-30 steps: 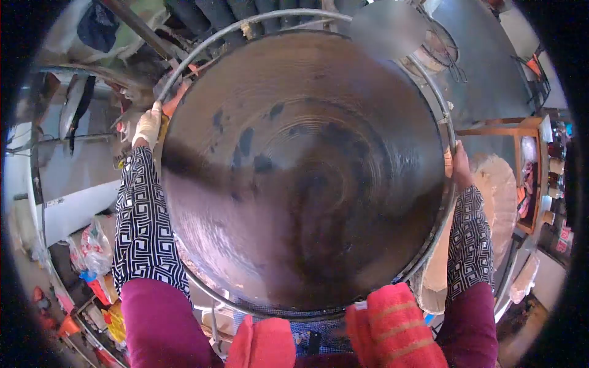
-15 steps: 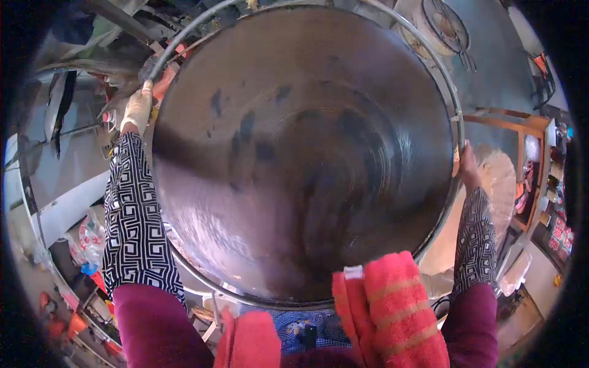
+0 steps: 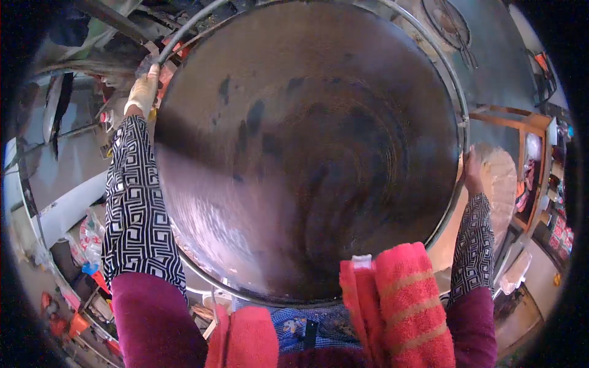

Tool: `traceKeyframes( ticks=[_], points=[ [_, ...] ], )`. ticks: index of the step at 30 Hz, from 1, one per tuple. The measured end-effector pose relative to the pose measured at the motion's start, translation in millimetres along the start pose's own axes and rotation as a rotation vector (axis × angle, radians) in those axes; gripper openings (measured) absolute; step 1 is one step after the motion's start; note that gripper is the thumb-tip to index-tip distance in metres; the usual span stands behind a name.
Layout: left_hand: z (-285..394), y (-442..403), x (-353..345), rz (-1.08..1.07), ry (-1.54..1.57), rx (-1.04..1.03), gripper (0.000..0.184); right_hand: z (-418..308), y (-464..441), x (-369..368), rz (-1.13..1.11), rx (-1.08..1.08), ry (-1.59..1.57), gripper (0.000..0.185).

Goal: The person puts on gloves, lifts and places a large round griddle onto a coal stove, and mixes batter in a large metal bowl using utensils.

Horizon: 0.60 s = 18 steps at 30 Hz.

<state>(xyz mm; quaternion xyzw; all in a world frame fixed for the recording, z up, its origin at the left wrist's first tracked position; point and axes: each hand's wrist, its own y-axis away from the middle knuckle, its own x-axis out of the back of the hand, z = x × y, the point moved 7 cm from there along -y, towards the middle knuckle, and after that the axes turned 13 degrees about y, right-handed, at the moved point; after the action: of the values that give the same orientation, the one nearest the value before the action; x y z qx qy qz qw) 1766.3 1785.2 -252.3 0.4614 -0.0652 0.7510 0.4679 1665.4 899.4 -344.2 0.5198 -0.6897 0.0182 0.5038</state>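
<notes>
A large, round, dark griddle [image 3: 294, 135] with a wet-looking sheen and darker patches fills the middle of the head view. Around it runs a grey metal ring [image 3: 453, 67]. My left hand [image 3: 143, 92], in a pale glove, is closed on the ring at the upper left. On the right side, my right hand [image 3: 472, 172] grips the same ring lower down, its fingertips partly hidden behind the rim. Black-and-white patterned sleeve covers [image 3: 141, 202] reach over both forearms. A red striped towel [image 3: 405, 300] hangs in front of my chest, near the griddle's lower edge.
At right, a wooden frame [image 3: 527, 126] stands beside a round tan board [image 3: 500, 184]. A round pan-like object [image 3: 445, 21] is at the upper right. Plastic bags [image 3: 92, 236] and other clutter lie at left. Below the griddle shows a blue checked cloth [image 3: 288, 322].
My left hand has moved slightly up and right, and my right hand slightly down. The griddle and its ring have shifted a little, and the dark patches sit higher and further right.
</notes>
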Motion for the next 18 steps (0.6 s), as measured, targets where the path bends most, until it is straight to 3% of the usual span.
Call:
traceKeyframes(
  ticks=[3,6,10,12,13,15,17,18],
  points=[
    [-5.8,-26.4,-0.8,0.006,-0.122,-0.114,0.067,-3.6,14.8,1.1,0.019,0.275,0.016,0.058],
    [1.9,-19.6,-0.2,0.027,-0.101,-0.153,0.067,5.7,19.5,-8.5,-0.066,0.181,0.055,0.057],
    [0.3,-5.0,-6.7,-0.021,0.03,-0.054,0.06,20.5,29.4,-10.5,0.13,0.062,-0.048,0.06],
    [-6.7,-8.9,-5.9,-0.038,0.037,-0.004,0.06,6.9,27.8,-11.8,-0.052,0.153,-0.177,0.061],
    [-10.3,-12.8,-4.4,-0.028,0.032,-0.017,0.06,-2.6,36.1,-6.6,-0.296,0.252,-0.279,0.06],
    [-13.3,-19.6,-6.7,-0.009,0.027,-0.049,0.06,5.5,31.0,-2.8,-0.422,0.231,-0.387,0.059],
    [-11.4,-25.7,-6.2,-0.024,-0.044,-0.096,0.061,40.9,4.8,-13.0,-0.193,-0.004,-0.385,0.058],
    [-11.9,-22.3,-1.3,-0.028,-0.077,-0.114,0.062,41.8,8.7,-13.7,-0.135,0.047,-0.313,0.057]
  ],
)
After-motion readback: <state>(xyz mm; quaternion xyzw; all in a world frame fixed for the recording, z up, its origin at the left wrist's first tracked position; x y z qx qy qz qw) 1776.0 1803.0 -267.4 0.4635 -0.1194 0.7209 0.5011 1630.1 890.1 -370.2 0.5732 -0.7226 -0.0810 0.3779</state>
